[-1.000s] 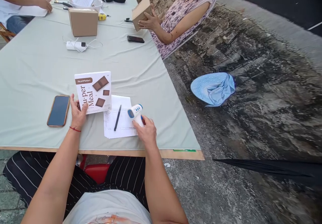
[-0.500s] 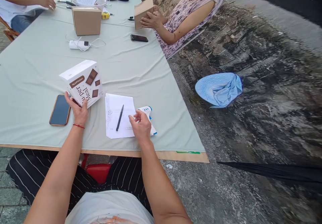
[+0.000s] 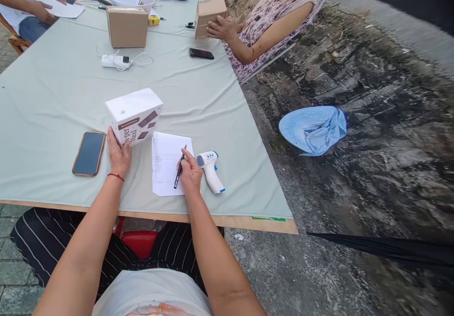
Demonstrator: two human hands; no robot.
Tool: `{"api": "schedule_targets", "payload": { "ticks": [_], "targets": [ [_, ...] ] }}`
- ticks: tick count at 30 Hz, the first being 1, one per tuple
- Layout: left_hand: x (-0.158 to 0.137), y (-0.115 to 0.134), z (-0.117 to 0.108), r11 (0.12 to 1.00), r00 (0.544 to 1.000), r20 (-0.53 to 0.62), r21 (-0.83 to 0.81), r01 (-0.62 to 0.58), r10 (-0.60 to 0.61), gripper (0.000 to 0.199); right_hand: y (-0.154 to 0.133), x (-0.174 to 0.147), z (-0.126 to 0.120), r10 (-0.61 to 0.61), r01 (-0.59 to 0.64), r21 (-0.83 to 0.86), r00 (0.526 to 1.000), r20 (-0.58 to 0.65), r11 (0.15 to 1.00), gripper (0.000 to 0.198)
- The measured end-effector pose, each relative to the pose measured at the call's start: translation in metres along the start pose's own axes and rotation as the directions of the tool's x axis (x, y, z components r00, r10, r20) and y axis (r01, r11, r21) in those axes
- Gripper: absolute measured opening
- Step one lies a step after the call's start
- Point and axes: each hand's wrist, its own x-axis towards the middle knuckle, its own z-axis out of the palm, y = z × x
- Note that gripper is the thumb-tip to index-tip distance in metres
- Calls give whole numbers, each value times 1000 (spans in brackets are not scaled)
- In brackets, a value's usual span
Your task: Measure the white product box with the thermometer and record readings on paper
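Noting changes, we list: right hand (image 3: 190, 174), fingers closed on black pen (image 3: 179, 170) over paper (image 3: 166, 164); white thermometer (image 3: 213, 170), released (now lying just right); left hand (image 3: 118, 157), gripping tilted white box (image 3: 136, 105) between phone (image 3: 88, 153) and paper. Work, we judge, passes from thermometer to pen.

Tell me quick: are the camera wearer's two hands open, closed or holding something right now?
Left hand: holding the white box.
Right hand: holding the black pen.
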Motion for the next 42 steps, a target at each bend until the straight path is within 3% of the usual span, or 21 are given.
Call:
{"api": "schedule_targets", "payload": {
  "ticks": [2,4,7,12,14,17,19,22,25,28,32,42],
  "targets": [
    [-1,-1,0,1000,1000,-22,29,-6,7,72,3,-5,0,3,3,175,999,-38,985,50],
    [-1,0,-1,999,999,-45,43,14,-12,66,5,-10,1,-36,46,238,998,-48,970,53],
    [-1,4,-3,997,995,-79,49,58,-54,55,7,-18,3,-100,104,204,995,-27,974,55],
    [-3,16,-4,992,985,-162,102,74,-57,16,9,-30,-2,-147,147,14,989,3,989,30],
    [-6,21,-4,990,993,-121,137,11,6,9,6,-31,-4,-205,206,-28,978,41,978,32],
    [-13,28,-6,974,984,112,165,-153,136,5,3,-29,-5,-265,268,-49,962,57,962,35],
    [-15,32,-7,948,919,332,157,-277,214,11,2,-28,-3,-241,244,-61,969,54,968,29],
    [-16,35,-7,890,759,591,143,-433,274,23,5,-26,0,-173,177,-89,984,47,980,17],
    [-16,37,-6,838,618,743,149,-526,256,46,7,-27,2,-140,144,-112,989,39,983,14],
    [-17,41,-5,802,531,827,187,-568,184,59,8,-29,3,-119,122,-104,992,39,987,14],
    [-18,47,-4,790,494,861,221,-572,116,56,6,-32,4,-70,75,-77,996,57,994,13],
    [-19,52,-5,800,502,859,231,-554,99,50,1,-37,14,-105,128,-145,983,152,981,9]
  ]
}}
